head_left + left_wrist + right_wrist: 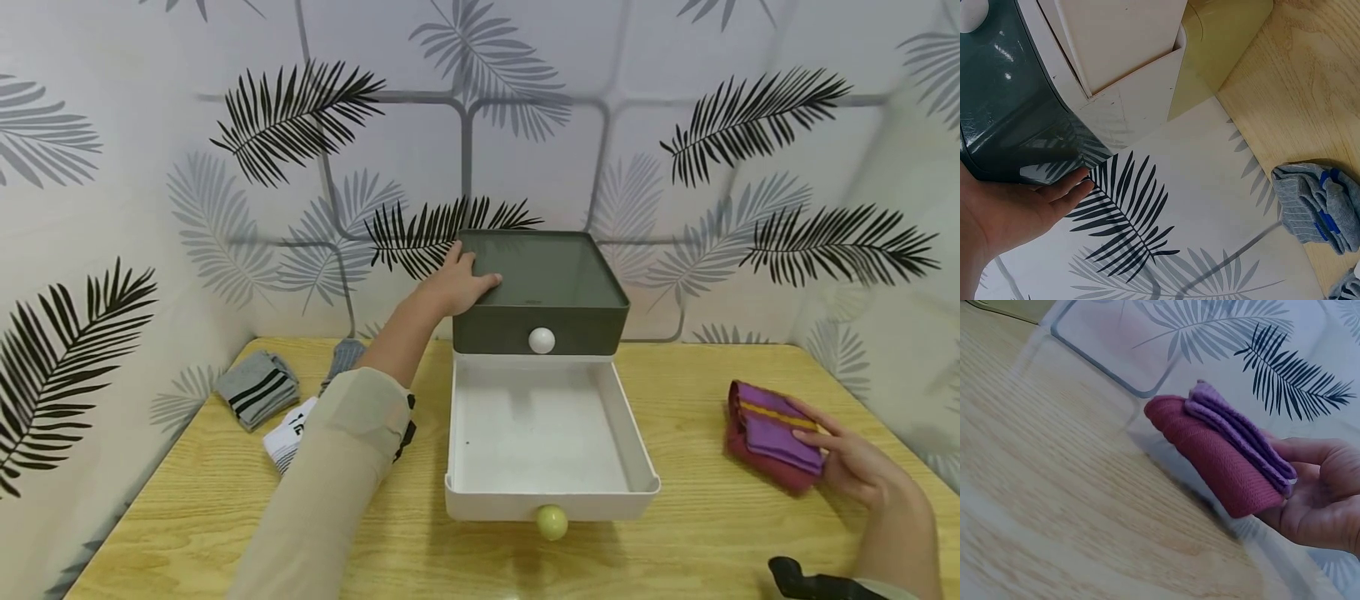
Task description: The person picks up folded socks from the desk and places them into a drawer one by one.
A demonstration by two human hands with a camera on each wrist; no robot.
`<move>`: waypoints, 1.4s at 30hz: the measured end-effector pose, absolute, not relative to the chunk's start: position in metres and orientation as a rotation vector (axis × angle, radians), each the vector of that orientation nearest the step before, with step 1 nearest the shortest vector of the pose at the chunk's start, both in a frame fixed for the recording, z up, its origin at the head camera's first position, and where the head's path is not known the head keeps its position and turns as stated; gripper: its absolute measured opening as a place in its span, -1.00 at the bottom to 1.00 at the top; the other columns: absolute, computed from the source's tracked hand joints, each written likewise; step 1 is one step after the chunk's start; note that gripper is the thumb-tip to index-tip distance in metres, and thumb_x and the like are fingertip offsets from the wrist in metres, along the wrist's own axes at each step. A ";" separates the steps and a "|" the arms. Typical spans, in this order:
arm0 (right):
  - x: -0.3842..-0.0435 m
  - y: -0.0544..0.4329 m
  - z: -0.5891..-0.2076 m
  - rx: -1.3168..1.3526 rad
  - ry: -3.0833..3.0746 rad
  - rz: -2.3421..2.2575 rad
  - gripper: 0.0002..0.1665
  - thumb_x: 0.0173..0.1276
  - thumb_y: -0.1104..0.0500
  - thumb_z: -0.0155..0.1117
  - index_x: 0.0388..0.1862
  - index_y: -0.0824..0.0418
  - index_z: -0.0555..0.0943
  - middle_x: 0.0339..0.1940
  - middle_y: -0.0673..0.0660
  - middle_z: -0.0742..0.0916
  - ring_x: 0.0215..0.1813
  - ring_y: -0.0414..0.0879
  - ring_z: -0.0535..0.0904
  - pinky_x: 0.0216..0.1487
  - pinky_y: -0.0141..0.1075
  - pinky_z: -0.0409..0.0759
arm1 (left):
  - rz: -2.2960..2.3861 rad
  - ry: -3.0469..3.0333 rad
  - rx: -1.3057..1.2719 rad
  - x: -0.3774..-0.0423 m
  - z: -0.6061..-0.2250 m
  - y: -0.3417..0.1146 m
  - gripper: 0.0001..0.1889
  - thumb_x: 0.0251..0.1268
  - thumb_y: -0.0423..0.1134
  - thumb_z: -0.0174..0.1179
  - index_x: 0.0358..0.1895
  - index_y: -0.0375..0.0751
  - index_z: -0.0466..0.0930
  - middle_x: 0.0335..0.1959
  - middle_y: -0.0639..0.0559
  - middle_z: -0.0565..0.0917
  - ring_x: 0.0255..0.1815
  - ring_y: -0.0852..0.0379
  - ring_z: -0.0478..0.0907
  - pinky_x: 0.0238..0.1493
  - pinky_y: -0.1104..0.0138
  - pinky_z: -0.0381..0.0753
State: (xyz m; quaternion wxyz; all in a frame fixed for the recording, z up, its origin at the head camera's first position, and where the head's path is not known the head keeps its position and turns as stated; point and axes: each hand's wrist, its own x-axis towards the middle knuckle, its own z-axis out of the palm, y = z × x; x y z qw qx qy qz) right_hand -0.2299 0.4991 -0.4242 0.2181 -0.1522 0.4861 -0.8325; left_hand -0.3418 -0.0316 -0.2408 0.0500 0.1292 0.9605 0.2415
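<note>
My left hand (459, 287) rests on the left edge of the dark green top (543, 267) of a small drawer unit, its fingers fairly straight. Below the green tier, a white drawer (536, 429) with a yellow-green knob (552, 522) is pulled out, with nothing in it. Over at the right, my right hand (858, 462) pinches a folded pair of purple and maroon socks (780, 437) at one end. In the right wrist view the socks (1222, 462) are held above the table, the thumb and fingers on either side of the fold.
Left of the drawer unit lie folded grey socks with black stripes (258, 390), white socks (287, 435) and blue-grey socks (345, 357), partly behind my left arm. A leaf-patterned curtain (540, 75) hangs behind the wooden table (697, 392).
</note>
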 end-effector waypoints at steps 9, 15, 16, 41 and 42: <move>-0.230 0.475 -0.390 -0.411 1.444 -2.296 -0.32 0.48 0.44 -0.45 0.20 -0.09 0.51 0.03 -0.05 0.59 0.00 -0.07 0.54 -0.06 -0.22 0.52 | 0.729 2.929 0.377 -0.342 -0.242 -0.030 -0.26 0.39 0.21 -0.25 0.47 -0.14 -0.14 0.46 -0.02 -0.36 0.41 -0.10 -0.08 0.25 0.01 0.12; -0.230 0.446 -0.363 -0.442 1.416 -2.292 -0.31 0.48 0.46 -0.47 0.24 -0.06 0.48 0.03 0.07 0.60 -0.01 0.00 0.56 -0.07 -0.18 0.53 | 0.706 2.933 0.379 -0.343 -0.244 -0.029 -0.25 0.39 0.22 -0.26 0.47 -0.15 -0.15 0.46 -0.03 -0.36 0.41 -0.11 -0.07 0.25 0.01 0.12; -0.230 0.442 -0.359 -0.445 1.403 -2.288 -0.31 0.48 0.45 -0.48 0.25 -0.06 0.47 0.03 0.09 0.60 -0.01 0.01 0.56 -0.07 -0.18 0.53 | 0.704 2.932 0.380 -0.343 -0.244 -0.028 -0.25 0.39 0.22 -0.26 0.47 -0.15 -0.15 0.46 -0.03 -0.37 0.41 -0.10 -0.08 0.25 0.02 0.11; -0.210 0.346 -0.277 -0.595 1.392 -2.084 -0.35 0.48 0.44 -0.47 0.35 0.00 0.35 0.11 0.16 0.50 0.03 0.06 0.53 0.00 -0.16 0.49 | 0.733 2.936 0.378 -0.341 -0.241 -0.032 -0.26 0.39 0.20 -0.23 0.47 -0.16 -0.13 0.47 -0.03 -0.35 0.41 -0.10 -0.07 0.25 0.02 0.11; -0.208 0.342 -0.274 -0.585 1.414 -2.072 -0.36 0.49 0.43 -0.46 0.35 -0.01 0.35 0.11 0.16 0.49 0.03 0.06 0.53 0.00 -0.16 0.50 | 0.731 2.937 0.381 -0.341 -0.241 -0.033 -0.26 0.39 0.20 -0.23 0.46 -0.16 -0.13 0.47 -0.03 -0.35 0.41 -0.09 -0.07 0.25 0.03 0.11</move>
